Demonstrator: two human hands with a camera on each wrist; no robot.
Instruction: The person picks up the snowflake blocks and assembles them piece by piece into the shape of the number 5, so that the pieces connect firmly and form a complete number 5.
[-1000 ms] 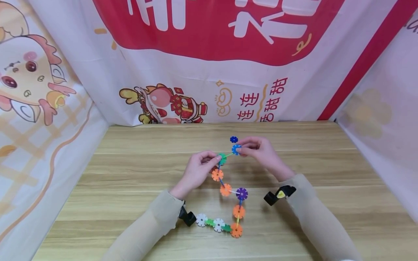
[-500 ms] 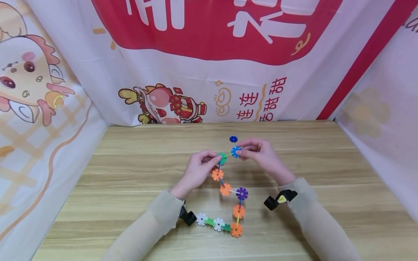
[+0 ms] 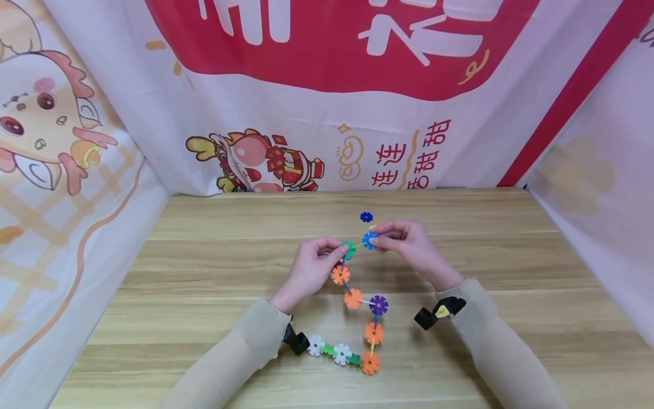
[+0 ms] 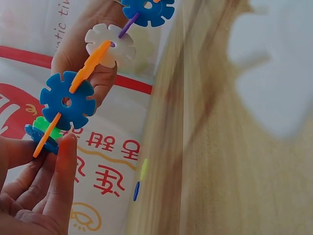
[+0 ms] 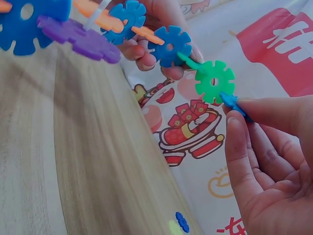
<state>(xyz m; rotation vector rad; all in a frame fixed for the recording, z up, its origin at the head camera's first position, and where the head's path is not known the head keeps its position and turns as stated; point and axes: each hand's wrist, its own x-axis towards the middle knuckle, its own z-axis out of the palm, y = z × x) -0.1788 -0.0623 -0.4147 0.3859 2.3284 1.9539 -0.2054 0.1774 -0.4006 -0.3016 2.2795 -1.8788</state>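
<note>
A chain of slotted snowflake discs runs between the two hands and down toward the person. My left hand (image 3: 314, 262) pinches the chain at a green disc (image 3: 349, 250). With thumb and fingertips, my right hand (image 3: 403, 238) pinches a blue disc (image 3: 370, 240) at the chain's far end. A green link joins these two discs edgewise. In the right wrist view the pinched disc (image 5: 237, 107) sits in a slot of a green disc (image 5: 215, 82). Below, orange discs (image 3: 340, 275), a purple disc (image 3: 378, 305) and white discs (image 3: 342, 354) continue the chain.
A loose dark blue disc (image 3: 366, 217) lies just beyond the right fingertips. A yellow disc (image 5: 174, 227) lies beside it, mostly hidden by the hand in the head view. The wooden table (image 3: 204, 272) ends at a printed cloth (image 3: 327, 136) at the back.
The right hand has moved slightly toward the person with the blue disc. A bit of the loose yellow disc now shows behind its fingers. The left hand has hardly moved.
</note>
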